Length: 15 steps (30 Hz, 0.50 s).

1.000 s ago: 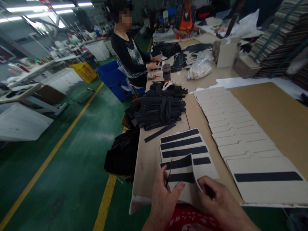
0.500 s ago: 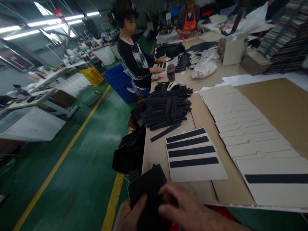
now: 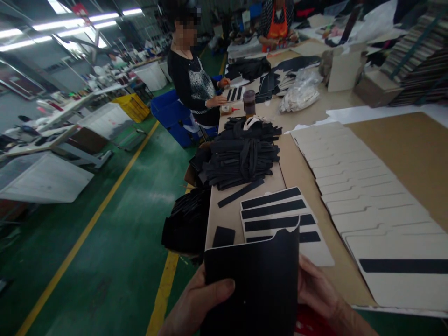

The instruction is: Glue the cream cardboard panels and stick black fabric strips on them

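A black panel with a pale edge [image 3: 255, 284] is held up at the bottom centre. My left hand [image 3: 206, 298] grips its left side, thumb across the front. At its right edge is my right hand [image 3: 320, 289], closed on the panel with its fingertips hidden behind. Just beyond lie overlapping pale boards with black strips [image 3: 273, 207], partly covered by the panel. A small black piece [image 3: 224, 236] rests on the table to their left. One loose black strip [image 3: 241, 192] lies below a heap of black strips [image 3: 245, 158].
Overlapping pale boards [image 3: 371, 186] run along the table's right part. Beyond the heap stand a dark cup [image 3: 249, 103] and a plastic bag [image 3: 301, 91]. One person [image 3: 196, 79] works at the left edge, another [image 3: 278, 28] farther back. Black material [image 3: 185, 224] hangs beside the table.
The black panel has been raised and opened out toward the right. My right hand has moved from its front to its right edge. The small black piece now shows on the table.
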Motion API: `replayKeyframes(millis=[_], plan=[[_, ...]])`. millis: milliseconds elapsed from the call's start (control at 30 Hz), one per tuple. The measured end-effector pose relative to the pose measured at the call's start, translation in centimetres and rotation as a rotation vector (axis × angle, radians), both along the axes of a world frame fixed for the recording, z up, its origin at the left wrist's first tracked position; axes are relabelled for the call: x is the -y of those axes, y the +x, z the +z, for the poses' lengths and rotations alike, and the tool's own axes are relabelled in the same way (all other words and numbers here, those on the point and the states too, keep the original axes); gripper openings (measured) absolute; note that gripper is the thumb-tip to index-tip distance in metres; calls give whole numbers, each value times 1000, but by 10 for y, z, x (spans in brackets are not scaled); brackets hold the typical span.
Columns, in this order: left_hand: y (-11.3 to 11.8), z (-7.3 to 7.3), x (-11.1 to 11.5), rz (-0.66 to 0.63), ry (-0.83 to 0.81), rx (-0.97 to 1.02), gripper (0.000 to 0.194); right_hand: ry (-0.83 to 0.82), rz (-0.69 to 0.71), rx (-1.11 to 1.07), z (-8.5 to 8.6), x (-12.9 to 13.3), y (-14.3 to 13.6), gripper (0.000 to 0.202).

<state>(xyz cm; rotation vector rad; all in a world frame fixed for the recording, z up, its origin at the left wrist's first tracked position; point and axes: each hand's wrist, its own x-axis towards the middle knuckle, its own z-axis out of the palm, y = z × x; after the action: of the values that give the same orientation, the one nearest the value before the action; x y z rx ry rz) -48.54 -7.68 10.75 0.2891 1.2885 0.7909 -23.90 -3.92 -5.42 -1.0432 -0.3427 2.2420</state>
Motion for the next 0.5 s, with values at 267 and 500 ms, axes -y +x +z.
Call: replayKeyframes(millis=[267, 500], plan=[[17, -160, -44, -75, 31, -328, 52, 62, -153, 693, -55, -23, 81, 51], [33, -184, -55, -34, -27, -529, 37, 95, -26, 1046, -62, -18, 83, 57]])
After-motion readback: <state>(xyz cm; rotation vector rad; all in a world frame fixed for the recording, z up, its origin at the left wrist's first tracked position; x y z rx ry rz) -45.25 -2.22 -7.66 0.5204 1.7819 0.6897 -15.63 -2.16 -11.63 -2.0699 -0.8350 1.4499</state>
